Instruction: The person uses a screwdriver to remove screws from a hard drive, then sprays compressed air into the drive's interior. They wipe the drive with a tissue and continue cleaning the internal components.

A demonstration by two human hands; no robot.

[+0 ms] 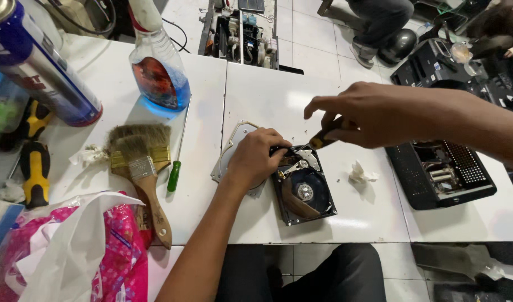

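An opened hard disk drive (305,193) lies on the white table (267,95), its shiny platter removed and its hub and actuator parts showing. My left hand (256,158) presses on the drive's upper left corner, fingers curled over its edge. My right hand (354,114) grips a screwdriver (322,138) with a dark and yellow handle, its tip down at the drive's top edge. The drive's metal cover (234,146) lies under my left hand, to the left of the drive.
Two paintbrushes (141,168), a green screwdriver (174,174), a spray bottle of blue liquid (158,72), a spray can (38,72) and a pink-and-white bag (83,251) lie left. A crumpled tissue (360,173) and an open black device (441,173) sit right. Someone's legs (379,22) show beyond.
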